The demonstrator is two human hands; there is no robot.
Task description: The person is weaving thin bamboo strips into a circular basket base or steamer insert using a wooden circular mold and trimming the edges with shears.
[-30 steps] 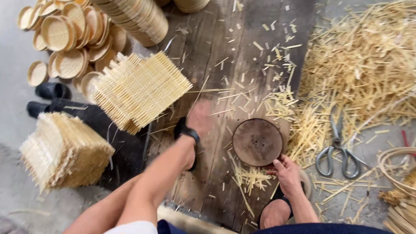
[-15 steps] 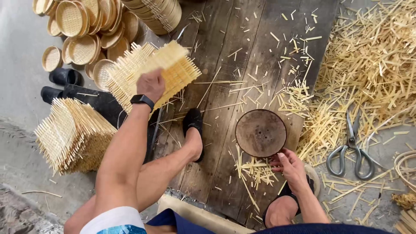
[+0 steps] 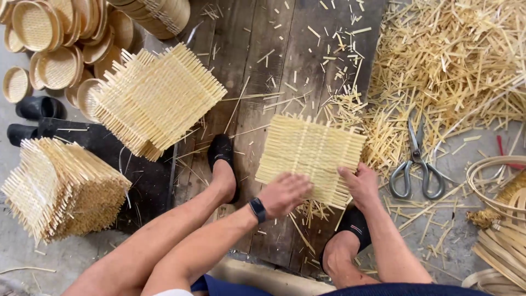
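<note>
Both hands rest on a square woven bamboo mat lying on dark wooden boards. The left hand lies flat with fingers spread on its near edge; the right hand clamps its right corner. Scissors lie nearby.

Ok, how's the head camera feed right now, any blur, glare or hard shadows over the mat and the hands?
Head view: light is soft and even, with no glare and only faint shadows on the dark planks. The woven bamboo mat and scissors are sharp. The left hand is slightly motion-blurred; the right hand is clearer. Wide-angle stretch shows at the edges.
</note>
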